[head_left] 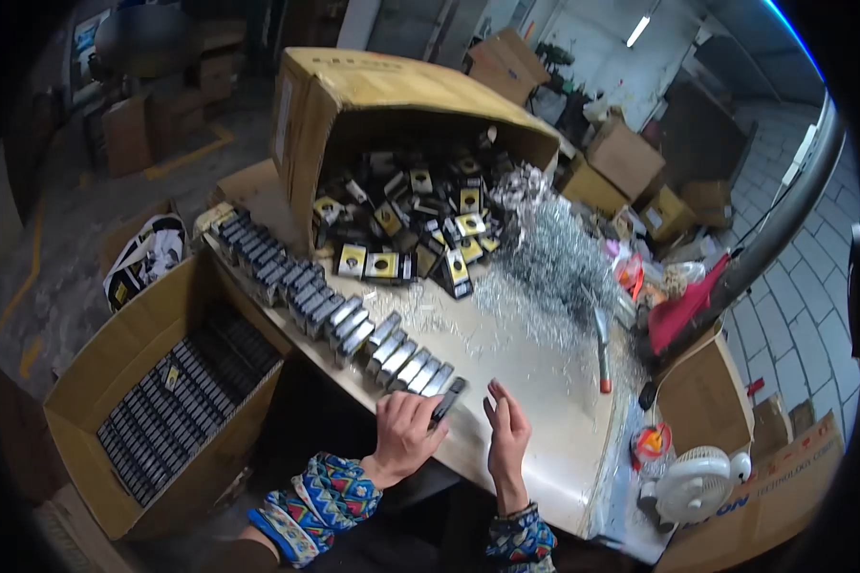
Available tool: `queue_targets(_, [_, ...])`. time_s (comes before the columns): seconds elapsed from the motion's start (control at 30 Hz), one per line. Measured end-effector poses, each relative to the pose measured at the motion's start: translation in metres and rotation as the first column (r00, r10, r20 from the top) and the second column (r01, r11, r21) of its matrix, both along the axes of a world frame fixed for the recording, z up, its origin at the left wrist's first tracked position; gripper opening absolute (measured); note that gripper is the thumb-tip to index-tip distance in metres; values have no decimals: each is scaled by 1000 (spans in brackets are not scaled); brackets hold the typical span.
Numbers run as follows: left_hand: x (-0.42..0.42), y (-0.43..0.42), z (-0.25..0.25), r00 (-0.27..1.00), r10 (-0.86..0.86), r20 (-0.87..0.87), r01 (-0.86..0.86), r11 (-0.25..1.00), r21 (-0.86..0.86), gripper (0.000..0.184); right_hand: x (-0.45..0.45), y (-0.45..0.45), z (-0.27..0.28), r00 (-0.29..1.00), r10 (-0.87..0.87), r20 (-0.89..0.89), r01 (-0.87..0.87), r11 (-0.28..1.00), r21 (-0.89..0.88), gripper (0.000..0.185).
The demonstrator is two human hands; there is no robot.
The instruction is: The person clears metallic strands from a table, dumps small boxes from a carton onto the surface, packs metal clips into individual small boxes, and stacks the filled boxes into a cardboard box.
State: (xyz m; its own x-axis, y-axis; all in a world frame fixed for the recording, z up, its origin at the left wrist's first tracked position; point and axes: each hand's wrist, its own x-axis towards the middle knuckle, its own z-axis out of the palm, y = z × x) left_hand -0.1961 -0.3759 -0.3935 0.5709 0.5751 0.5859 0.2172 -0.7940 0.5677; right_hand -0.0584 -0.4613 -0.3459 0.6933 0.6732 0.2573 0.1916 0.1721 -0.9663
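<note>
My left hand [406, 432] is closed around a small dark box [447, 401] at the near end of a long row of similar boxes [392, 353] along the table's left edge. To its right, my right hand [508, 430] is raised over the bare tabletop, fingers stretched and nothing in them. Beyond both hands, a large cardboard box [411, 95] lies on its side, and loose black, white and yellow small boxes [382, 265] spill from its opening. A heap of shiny clear pieces [554, 258] lies beside them on the table [535, 382].
An open carton [67, 401] with packed rows of small dark boxes stands left of the table. A tool with an orange tip [603, 358] lies on the right side. Near the right edge are a white fan [695, 485], cartons [702, 411], a pole [784, 210] and red cloth [683, 310].
</note>
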Motion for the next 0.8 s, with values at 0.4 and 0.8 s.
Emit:
queue_targets(0.4, [33, 14, 12, 932, 307, -194, -288, 950, 120, 79, 53, 174, 28, 377, 834, -403, -924, 308, -227, 62])
queue_targets(0.8, [-10, 122, 30, 541, 651, 533, -253, 730, -635, 71, 12, 261, 53, 521, 831, -198, -810, 407, -423, 74])
